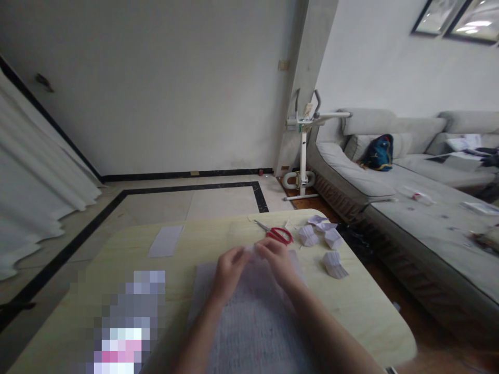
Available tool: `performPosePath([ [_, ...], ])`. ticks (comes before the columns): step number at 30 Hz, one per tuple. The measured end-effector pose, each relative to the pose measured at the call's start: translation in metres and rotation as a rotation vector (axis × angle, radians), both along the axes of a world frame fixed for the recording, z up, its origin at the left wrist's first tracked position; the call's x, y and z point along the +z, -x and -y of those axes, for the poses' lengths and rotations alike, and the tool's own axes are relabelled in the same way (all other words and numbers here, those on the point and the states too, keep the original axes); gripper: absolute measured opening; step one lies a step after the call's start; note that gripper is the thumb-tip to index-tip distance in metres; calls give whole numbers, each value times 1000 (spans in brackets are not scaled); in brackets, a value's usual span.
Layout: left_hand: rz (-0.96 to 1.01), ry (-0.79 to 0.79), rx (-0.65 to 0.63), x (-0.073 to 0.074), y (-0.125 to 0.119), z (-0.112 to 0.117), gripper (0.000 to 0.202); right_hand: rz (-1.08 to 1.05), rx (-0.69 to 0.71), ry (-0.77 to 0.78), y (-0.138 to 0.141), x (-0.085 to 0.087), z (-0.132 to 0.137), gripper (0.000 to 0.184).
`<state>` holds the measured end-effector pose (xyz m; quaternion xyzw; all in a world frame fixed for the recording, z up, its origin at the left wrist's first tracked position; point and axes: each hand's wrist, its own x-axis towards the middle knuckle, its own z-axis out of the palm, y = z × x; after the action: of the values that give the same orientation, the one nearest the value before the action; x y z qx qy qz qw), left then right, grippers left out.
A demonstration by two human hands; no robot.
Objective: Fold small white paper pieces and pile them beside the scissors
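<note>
My left hand and my right hand meet over the middle of the table, fingertips pinched on a small piece of white paper. Its exact shape is blurred and partly hidden by the fingers. Beneath both forearms lies a large sheet of paper covered with lines of writing. Just beyond my right hand rest scissors with red handles, blades pointing to the far left. Several folded paper pieces sit to the right, one of them nearer to me.
A flat paper rectangle lies at the far left of the pale wooden table. A pixelated patch covers something at the left front. Beyond the table's right edge stands a grey sofa; white exercise equipment stands behind.
</note>
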<state>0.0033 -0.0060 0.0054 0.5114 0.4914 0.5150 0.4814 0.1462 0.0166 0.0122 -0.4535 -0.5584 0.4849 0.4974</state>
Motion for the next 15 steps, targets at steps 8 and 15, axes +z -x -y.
performPosePath([
  [8, -133, -32, 35, -5, 2, -1, 36, 19, -14, 2, 0, -8, -4, 22],
  [15, -157, -56, 15, -5, 1, 1, 35, 122, -21, 46, 0, -10, -3, 27],
])
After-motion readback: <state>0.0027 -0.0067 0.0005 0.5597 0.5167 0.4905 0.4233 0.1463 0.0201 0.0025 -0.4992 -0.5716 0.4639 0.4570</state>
